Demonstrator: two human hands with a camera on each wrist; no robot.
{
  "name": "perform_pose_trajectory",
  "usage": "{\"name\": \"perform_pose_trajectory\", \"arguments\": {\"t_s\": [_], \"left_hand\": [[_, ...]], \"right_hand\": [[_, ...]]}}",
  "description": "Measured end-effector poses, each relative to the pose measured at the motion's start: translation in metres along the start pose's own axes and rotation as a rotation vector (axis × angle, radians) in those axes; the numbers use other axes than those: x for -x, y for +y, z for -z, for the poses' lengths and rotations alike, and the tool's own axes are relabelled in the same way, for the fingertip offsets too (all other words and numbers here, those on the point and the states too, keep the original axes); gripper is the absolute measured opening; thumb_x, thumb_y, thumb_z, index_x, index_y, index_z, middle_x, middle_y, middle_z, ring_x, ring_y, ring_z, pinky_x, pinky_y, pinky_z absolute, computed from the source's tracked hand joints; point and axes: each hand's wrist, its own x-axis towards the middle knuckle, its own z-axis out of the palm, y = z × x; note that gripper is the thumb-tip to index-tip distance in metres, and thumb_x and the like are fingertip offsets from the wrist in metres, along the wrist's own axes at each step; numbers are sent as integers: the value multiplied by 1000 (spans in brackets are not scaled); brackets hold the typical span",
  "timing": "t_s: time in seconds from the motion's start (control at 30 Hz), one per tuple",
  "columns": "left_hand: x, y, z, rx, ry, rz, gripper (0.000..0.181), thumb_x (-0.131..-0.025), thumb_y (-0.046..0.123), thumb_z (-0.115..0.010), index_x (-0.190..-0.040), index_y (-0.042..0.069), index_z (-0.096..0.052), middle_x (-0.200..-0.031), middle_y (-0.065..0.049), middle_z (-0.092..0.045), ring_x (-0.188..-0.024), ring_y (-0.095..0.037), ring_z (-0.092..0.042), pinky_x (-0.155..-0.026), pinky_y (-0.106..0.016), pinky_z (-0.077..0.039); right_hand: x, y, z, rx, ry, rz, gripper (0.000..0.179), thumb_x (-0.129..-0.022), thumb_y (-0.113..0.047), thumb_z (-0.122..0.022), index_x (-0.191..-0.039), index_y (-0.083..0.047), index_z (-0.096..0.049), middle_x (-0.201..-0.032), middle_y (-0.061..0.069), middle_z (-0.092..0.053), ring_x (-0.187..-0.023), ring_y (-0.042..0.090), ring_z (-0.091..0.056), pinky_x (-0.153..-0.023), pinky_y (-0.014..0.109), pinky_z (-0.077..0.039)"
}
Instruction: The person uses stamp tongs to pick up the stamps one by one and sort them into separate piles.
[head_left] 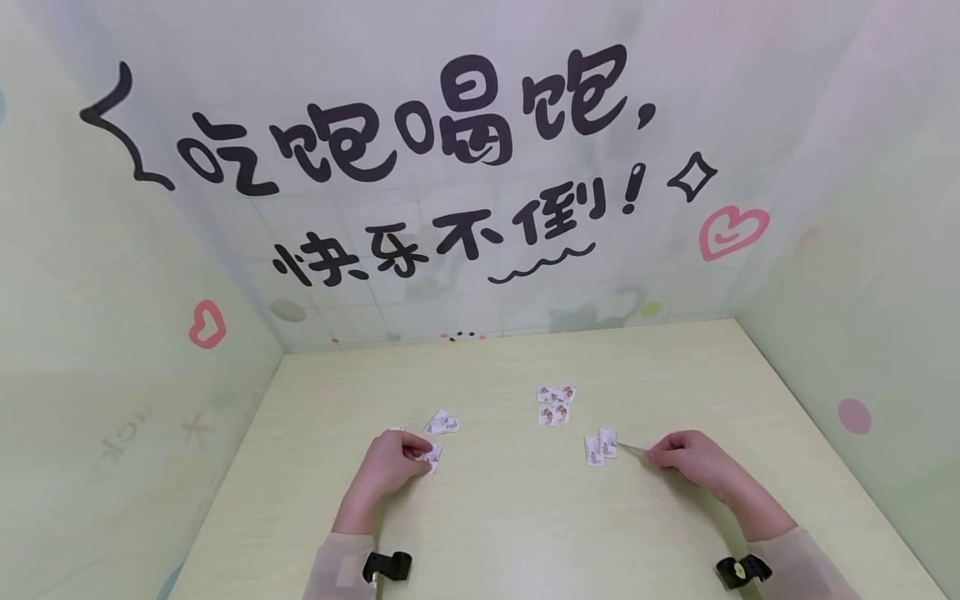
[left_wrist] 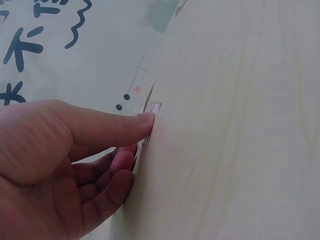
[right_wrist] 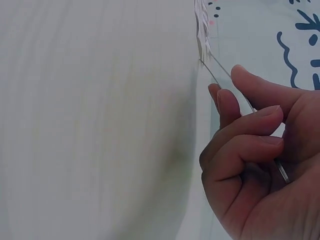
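My right hand (head_left: pixel 693 458) pinches a pair of thin metal tweezers (right_wrist: pixel 215 79), whose two tips stand slightly apart. In the head view the tips point left, right beside two overlapping small printed cards (head_left: pixel 607 443); whether they touch cannot be told. At the left, my left hand (head_left: pixel 392 462) has its thumb and a finger on a small printed card (head_left: pixel 432 457) low on the table. The thumb lies over this card (left_wrist: pixel 156 107) in the left wrist view, while its other fingers are curled and the index finger is mostly hidden.
Behind the left hand lie a couple of overlapping printed cards (head_left: pixel 442 423). A cluster of several cards with reddish pictures (head_left: pixel 555 406) sits at the table's middle back. Lettered cloth walls (head_left: pixel 450 300) enclose the pale wooden table (head_left: pixel 495 517) at the back and sides.
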Motion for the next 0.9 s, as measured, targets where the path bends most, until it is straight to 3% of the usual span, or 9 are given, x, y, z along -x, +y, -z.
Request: {"name": "perform_pose_trajectory", "arguments": {"t_s": [0.23,0.43,0.63,0.9], "left_hand": [[-1,-3,-2,0,-2,11,20,-84,3,-87,-103,8,-82,-91,-3,-66,-83,-21,-57,-75,-35,-50],[-1,-3,-3,8,-2,12,20,-84,3,-87,-103,8,-82,-90,-3,-65,-83,-21,-57,-74,-35,-49],[0,-3,0,13,-2,1,21,-83,3,-88,-103,8,-82,-90,-4,-65,-82,-20,-57,-74,-35,-49],[1,-2,1,6,0,-16,22,-83,2,-88,-103,7,-80,-90,-3,-65,-83,-20,-58,-76,-36,-50]], "right_hand": [[0,-8,-1,34,39,40,28,-103,-24,-72,-110,3,-73,-91,4,-64,-80,21,-50,-67,32,-42],[-8,-23,-20,15,-12,83,32,-104,-27,-71,-114,3,-74,-91,7,-67,-74,20,-51,-63,30,-42],[-20,-53,-64,19,-84,146,27,-102,-24,-74,-115,0,-75,-90,7,-68,-75,20,-55,-65,32,-44],[-37,-90,-147,73,-251,289,23,-99,-26,-75,-113,-7,-77,-88,1,-69,-71,16,-62,-65,31,-50]]}}
